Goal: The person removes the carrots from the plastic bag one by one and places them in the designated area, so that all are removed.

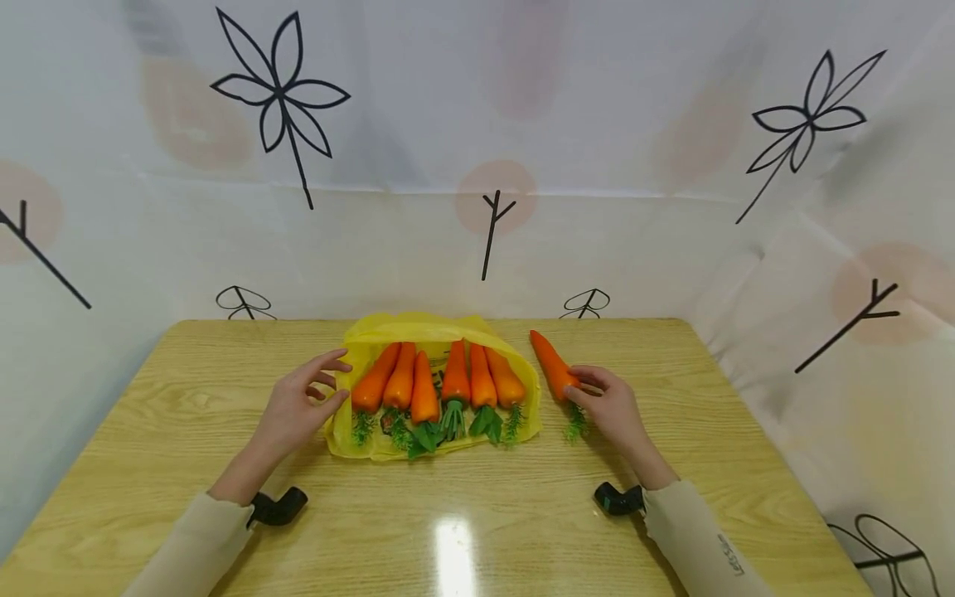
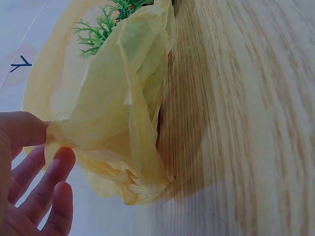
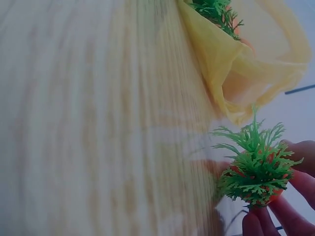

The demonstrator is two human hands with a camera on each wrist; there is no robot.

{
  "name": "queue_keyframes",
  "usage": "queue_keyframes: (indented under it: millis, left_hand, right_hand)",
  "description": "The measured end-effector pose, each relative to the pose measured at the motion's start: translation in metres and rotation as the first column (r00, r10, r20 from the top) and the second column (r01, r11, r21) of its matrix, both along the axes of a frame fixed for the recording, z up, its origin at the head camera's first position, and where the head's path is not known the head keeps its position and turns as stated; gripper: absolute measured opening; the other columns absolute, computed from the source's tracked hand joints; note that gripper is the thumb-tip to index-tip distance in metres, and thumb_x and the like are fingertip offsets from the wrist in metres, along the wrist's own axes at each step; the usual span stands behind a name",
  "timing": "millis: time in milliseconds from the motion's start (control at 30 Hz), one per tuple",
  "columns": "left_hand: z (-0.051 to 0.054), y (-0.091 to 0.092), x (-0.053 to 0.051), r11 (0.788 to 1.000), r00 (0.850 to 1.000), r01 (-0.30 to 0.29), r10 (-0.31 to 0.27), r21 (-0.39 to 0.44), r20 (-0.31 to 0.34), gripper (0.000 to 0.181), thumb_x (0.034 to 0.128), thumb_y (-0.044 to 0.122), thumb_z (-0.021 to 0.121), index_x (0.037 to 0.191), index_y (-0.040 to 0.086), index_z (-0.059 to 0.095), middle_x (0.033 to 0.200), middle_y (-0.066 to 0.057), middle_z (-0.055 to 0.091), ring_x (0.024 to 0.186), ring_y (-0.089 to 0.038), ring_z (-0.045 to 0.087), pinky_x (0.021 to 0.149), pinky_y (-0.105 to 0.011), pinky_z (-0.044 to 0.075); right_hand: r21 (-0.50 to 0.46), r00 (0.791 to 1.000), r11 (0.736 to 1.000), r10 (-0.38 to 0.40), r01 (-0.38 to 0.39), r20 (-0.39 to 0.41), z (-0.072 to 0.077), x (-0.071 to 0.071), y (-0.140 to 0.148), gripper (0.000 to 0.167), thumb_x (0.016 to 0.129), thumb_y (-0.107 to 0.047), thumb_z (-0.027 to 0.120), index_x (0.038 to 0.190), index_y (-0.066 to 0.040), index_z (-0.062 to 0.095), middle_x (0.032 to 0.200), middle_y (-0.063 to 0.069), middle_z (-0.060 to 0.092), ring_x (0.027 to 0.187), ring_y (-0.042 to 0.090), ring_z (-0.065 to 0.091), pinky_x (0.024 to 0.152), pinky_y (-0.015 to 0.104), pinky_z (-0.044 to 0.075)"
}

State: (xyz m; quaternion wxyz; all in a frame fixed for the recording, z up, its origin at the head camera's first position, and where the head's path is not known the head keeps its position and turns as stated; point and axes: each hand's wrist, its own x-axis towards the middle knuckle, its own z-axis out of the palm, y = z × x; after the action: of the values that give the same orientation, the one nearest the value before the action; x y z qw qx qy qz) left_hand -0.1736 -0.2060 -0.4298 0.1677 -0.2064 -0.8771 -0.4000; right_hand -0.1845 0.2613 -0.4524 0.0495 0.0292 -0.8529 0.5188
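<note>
- Head view: six carrots sit in the open yellow bag on the surface. A loose carrot is just right of it, its thick end pinched by the right hand. My guess is the step's packing that one; next move would call for swinging it leftward into the mouth without snagging the rim. Left hand is at the bag's left edge, grip hard to judge here.
- Left wrist: settles that, thumb and finger are pinching the bag's edge.
- Right wrist: shows the leaves head-on with fingers round that end, but hides the tip, which only the head view gets.
</note>
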Motion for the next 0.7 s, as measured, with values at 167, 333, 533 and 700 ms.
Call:
queue_keyframes:
  millis: [167,333,533,700]
  left_hand:
    - [0.001,0.000,0.000,1.000,1.000,0.000,0.000,0.003,0.000,0.059,0.0846,-0.004,0.076,0.139,0.009,0.057,0.112,-0.007,0.071,0.085,-0.022,0.065,0.067,-0.029,0.053]
    - [0.002,0.000,0.000,1.000,1.000,0.000,0.000,0.001,0.000,0.059,0.0849,-0.004,0.075,0.139,0.009,0.057,0.112,-0.007,0.070,0.085,-0.022,0.065,0.067,-0.029,0.053]
    - [0.003,0.000,0.000,1.000,1.000,0.000,0.000,0.001,0.007,0.059,0.0850,-0.004,0.075,0.139,0.009,0.057,0.113,-0.007,0.070,0.086,-0.022,0.065,0.067,-0.030,0.053]
    - [0.003,-0.001,0.000,1.000,1.000,-0.001,0.001,-0.003,0.009,0.059,0.0852,-0.003,0.075,0.140,0.009,0.056,0.113,-0.007,0.070,0.086,-0.021,0.065,0.068,-0.030,0.054]
  right_hand:
    - [-0.004,1.000,1.000,0.000,0.000,-0.005,0.004,0.002,0.001,0.042,0.092,-0.014,0.073,0.129,0.003,0.063,0.132,0.021,0.059,0.121,0.035,0.056,0.098,0.046,0.047]
    - [0.013,1.000,1.000,-0.019,0.019,0.005,0.007,0.003,0.005,0.043,0.094,-0.017,0.072,0.131,0.002,0.062,0.135,0.020,0.057,0.124,0.037,0.053,0.099,0.048,0.046]
    - [-0.001,0.999,0.999,-0.050,0.050,0.019,0.009,0.004,0.011,0.044,0.094,-0.019,0.072,0.132,0.000,0.061,0.140,0.019,0.054,0.126,0.039,0.051,0.103,0.051,0.042]
    - [-0.020,0.998,0.998,-0.060,0.060,-0.018,0.012,0.005,0.015,0.043,0.094,-0.017,0.072,0.131,0.002,0.062,0.138,0.018,0.056,0.129,0.036,0.048,0.106,0.050,0.039]
